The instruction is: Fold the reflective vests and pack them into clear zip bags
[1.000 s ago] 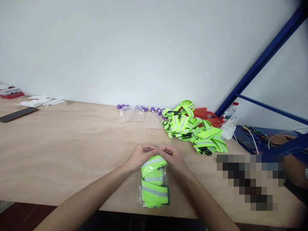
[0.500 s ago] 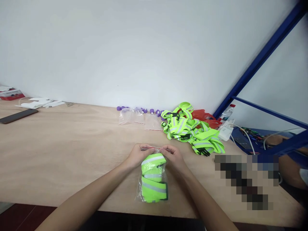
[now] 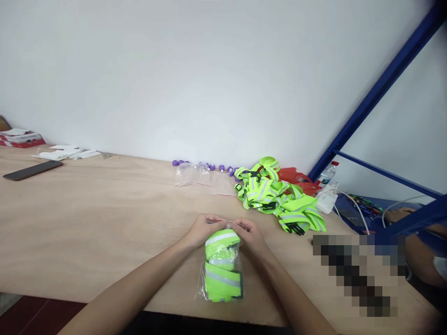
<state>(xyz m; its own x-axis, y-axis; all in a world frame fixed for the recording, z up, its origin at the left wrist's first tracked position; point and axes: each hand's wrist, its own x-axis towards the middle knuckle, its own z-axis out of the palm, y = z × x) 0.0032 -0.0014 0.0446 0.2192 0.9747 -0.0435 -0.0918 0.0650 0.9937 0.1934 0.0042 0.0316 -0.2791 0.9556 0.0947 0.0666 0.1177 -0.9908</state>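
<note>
A clear zip-lock bag [image 3: 201, 289] lies near the table's front edge with a folded neon-green reflective strap [image 3: 223, 274] inside it. My left hand [image 3: 206, 229] pinches the bag's top edge on the left side. On the right side of the same edge, my right hand [image 3: 248, 231] pinches it too, the two thumbs close together. Beyond my right hand is a heap of neon-green reflective straps [image 3: 279, 200] with black buckles. Flat clear bags [image 3: 193, 175] with red seal lines lie behind my hands.
Purple caps [image 3: 221, 168] line the wall. A red plastic bag [image 3: 296, 176], a bottle [image 3: 328, 172] and a white power strip [image 3: 326, 199] stand behind the strap heap. A dark phone-like slab [image 3: 33, 170] and white papers [image 3: 70, 152] lie left. Another person's arm [image 3: 421, 260] shows at right.
The whole view has shifted slightly, so things sit a little lower in the picture. My hands keep hold of the bag's top edge and have drawn slightly closer together.
</note>
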